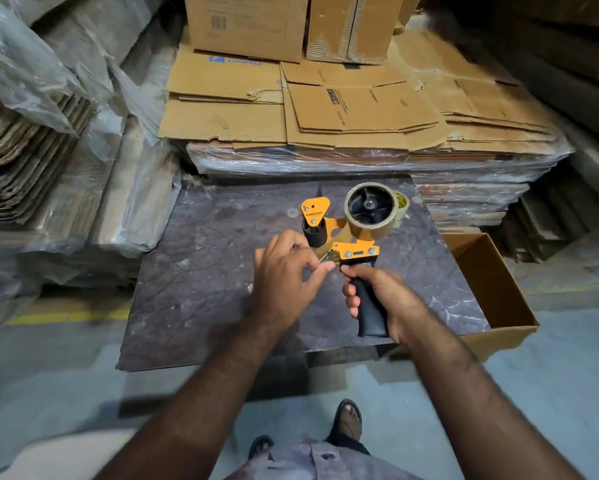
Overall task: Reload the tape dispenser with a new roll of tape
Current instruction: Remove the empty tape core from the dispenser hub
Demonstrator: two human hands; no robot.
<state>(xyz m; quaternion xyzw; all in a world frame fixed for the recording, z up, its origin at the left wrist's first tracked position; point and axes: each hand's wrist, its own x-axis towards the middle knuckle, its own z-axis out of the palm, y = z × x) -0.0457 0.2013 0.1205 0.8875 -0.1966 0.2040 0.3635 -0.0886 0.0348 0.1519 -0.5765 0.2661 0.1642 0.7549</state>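
An orange tape dispenser (339, 233) with a black handle is held above a dark marbled tabletop (204, 271). My right hand (384, 299) is wrapped around the handle. A brown tape roll (370, 210) sits on the dispenser's black hub. My left hand (287, 275) pinches the loose end of the tape between thumb and forefinger, just below the black roller and beside the orange front plate. A second, paler tape roll (402, 201) lies on the table behind the dispenser, mostly hidden by it.
An open cardboard box (499, 306) stands at the table's right edge. Flattened cartons (325, 109) lie on a plastic-wrapped stack behind the table. More wrapped cardboard (49, 168) is piled at the left. My sandalled feet (348, 424) stand on the grey floor below.
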